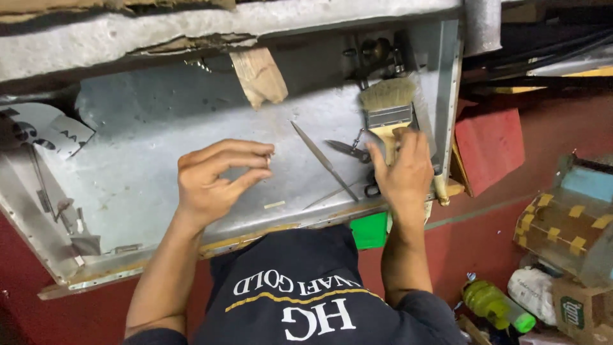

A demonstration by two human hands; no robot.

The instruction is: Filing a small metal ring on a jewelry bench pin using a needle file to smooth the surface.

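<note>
My left hand (pixel 214 182) hovers over the grey metal tray (pixel 147 160), thumb and fingertips pinched on a tiny pale piece (pixel 271 155). My right hand (pixel 403 171) grips the wooden handle of a flat paintbrush (pixel 387 105), whose pale bristles point away from me near the tray's right wall. A slim metal file (pixel 322 160) lies on the tray between my hands. Small scissors (pixel 350 150) lie just left of my right hand. A pale sliver (pixel 274 205) rests near the tray's front edge.
A torn wooden block (pixel 258 76) leans at the back of the tray. A red board (pixel 488 147) stands right of the tray. On the red floor are a taped cardboard box (pixel 562 230), a green bottle (pixel 495 303) and a green object (pixel 370 230) under the tray edge.
</note>
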